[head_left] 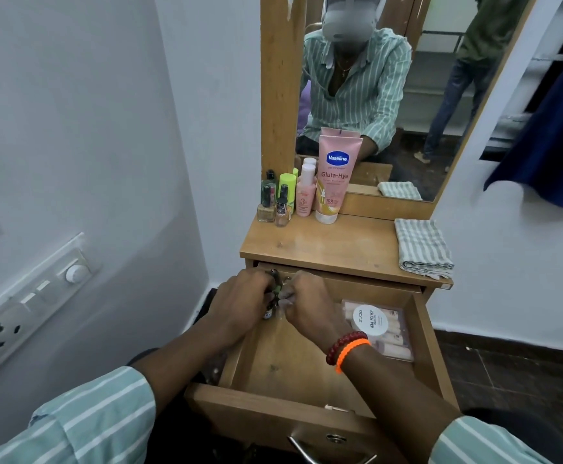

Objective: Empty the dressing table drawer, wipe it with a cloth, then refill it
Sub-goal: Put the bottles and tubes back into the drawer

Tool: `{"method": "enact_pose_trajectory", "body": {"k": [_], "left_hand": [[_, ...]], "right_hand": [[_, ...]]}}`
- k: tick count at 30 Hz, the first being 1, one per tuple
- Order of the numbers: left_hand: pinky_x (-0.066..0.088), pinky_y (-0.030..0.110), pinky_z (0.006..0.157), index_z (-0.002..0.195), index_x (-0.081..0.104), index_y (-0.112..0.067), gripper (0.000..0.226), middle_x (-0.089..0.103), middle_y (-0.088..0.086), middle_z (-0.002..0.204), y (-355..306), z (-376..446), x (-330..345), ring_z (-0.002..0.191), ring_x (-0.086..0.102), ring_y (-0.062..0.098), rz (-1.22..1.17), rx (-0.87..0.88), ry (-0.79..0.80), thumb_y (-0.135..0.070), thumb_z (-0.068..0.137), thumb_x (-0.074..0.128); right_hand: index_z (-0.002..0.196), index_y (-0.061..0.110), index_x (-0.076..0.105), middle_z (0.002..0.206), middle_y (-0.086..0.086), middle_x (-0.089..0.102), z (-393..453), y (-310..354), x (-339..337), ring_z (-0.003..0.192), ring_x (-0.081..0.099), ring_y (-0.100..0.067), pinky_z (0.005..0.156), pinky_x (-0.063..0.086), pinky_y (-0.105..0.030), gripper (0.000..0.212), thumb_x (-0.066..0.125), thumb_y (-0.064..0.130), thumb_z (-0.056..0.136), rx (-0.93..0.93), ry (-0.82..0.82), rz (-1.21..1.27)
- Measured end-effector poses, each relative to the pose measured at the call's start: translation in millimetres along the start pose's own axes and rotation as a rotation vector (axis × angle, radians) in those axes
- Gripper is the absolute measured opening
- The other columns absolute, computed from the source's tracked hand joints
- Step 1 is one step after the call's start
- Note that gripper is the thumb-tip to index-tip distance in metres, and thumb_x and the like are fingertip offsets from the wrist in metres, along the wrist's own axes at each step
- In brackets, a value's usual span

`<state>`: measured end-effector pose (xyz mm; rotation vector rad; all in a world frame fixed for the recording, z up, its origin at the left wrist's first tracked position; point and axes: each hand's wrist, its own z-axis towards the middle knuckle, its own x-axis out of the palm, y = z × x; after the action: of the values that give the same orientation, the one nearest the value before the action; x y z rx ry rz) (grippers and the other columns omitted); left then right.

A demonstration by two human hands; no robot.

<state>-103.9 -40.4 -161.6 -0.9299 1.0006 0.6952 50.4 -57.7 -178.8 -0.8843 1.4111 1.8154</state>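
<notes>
The drawer (421,333) is standing pulled out below the tabletop (323,246). At its back left corner, small bottles (275,291) are being gripped by the left hand (240,304) and the right hand (310,304), with fingers curled around them. A nail polish box (379,328) is lying against the drawer's right wall. On the tabletop, a folded cloth (422,249) is resting at right, while a Vaseline tube (333,175) and other bottles (280,199) are standing at back left.
</notes>
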Motion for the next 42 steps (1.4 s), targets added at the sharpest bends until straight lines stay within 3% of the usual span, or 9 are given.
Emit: {"method": "enact_pose_trajectory", "body": {"k": [6,12,14,19,25,29,32,37,42], "left_hand": [[0.048,0.03,0.058,0.081,0.066,-0.019,0.007,0.06,-0.006,0.086,2,-1,-3,0.075,0.061,0.016,0.015,0.008,0.01,-0.014,0.086,0.063],[0.041,0.025,0.056,0.086,0.068,-0.021,0.003,0.061,-0.007,0.085,4,-1,-9,0.079,0.062,0.015,-0.014,0.045,0.001,-0.021,0.087,0.065],[0.048,0.032,0.062,0.09,0.069,-0.022,0.01,0.064,-0.006,0.088,5,2,-14,0.084,0.062,0.015,-0.009,0.044,-0.055,-0.029,0.089,0.063],[0.054,0.036,0.074,0.104,0.07,-0.021,0.015,0.067,-0.002,0.099,5,27,-35,0.09,0.064,0.017,-0.029,0.059,-0.243,-0.028,0.093,0.062],[0.041,0.029,0.068,0.135,0.056,-0.014,0.038,0.05,0.007,0.134,-3,72,-58,0.097,0.065,0.027,0.047,-0.008,-0.327,-0.026,0.099,0.057],[0.04,0.032,0.066,0.14,0.048,-0.014,0.044,0.04,0.011,0.145,-3,98,-61,0.093,0.067,0.035,0.125,-0.053,-0.29,-0.028,0.099,0.057],[0.046,0.036,0.067,0.141,0.048,-0.015,0.045,0.041,0.012,0.147,4,106,-57,0.096,0.067,0.037,0.166,-0.064,-0.263,-0.027,0.099,0.056],[0.045,0.032,0.072,0.134,0.056,-0.014,0.038,0.052,0.008,0.141,8,108,-54,0.106,0.066,0.029,0.14,-0.046,-0.338,-0.034,0.101,0.055],[0.045,0.03,0.069,0.106,0.068,-0.017,0.021,0.072,0.002,0.108,5,110,-58,0.094,0.066,0.021,0.015,-0.126,-0.486,-0.036,0.095,0.065]], "right_hand": [[0.064,0.0,0.068,0.069,-0.012,0.062,-5,3,-6,0.06,0.049,-0.012,0.05,0.039,-0.017,0.025,0.053,-0.006,0.083,-0.024,0.007,0.009],[0.06,0.008,0.062,0.065,-0.008,0.06,-3,5,-22,0.064,0.057,-0.016,0.058,0.053,-0.036,0.027,0.067,0.006,0.086,-0.043,-0.034,0.002],[0.062,0.01,0.065,0.065,-0.005,0.061,1,7,-29,0.062,0.06,-0.013,0.057,0.056,-0.037,0.026,0.071,0.012,0.087,-0.065,-0.066,0.006],[0.088,0.015,0.077,0.087,0.001,0.066,21,10,-48,0.076,0.063,-0.011,0.066,0.06,-0.036,0.01,0.07,0.022,0.091,-0.094,-0.176,0.026],[0.131,0.016,0.063,0.115,-0.006,0.062,58,18,-71,0.102,0.058,-0.019,0.079,0.052,-0.033,0.036,0.065,0.024,0.096,-0.081,-0.281,-0.118],[0.146,0.019,0.049,0.138,-0.019,0.052,86,24,-73,0.116,0.06,-0.031,0.089,0.057,-0.044,0.049,0.059,0.019,0.098,-0.065,-0.24,-0.216],[0.152,0.023,0.043,0.14,-0.02,0.05,98,25,-66,0.116,0.06,-0.034,0.089,0.057,-0.046,0.056,0.054,0.015,0.098,-0.082,-0.219,-0.262],[0.138,0.018,0.061,0.128,-0.016,0.056,103,23,-55,0.107,0.063,-0.028,0.084,0.06,-0.041,0.036,0.056,0.023,0.103,-0.112,-0.276,-0.236],[0.11,0.008,0.075,0.106,-0.012,0.073,102,29,-57,0.094,0.07,-0.024,0.077,0.062,-0.041,0.023,0.064,0.025,0.1,-0.121,-0.387,-0.137]]}}
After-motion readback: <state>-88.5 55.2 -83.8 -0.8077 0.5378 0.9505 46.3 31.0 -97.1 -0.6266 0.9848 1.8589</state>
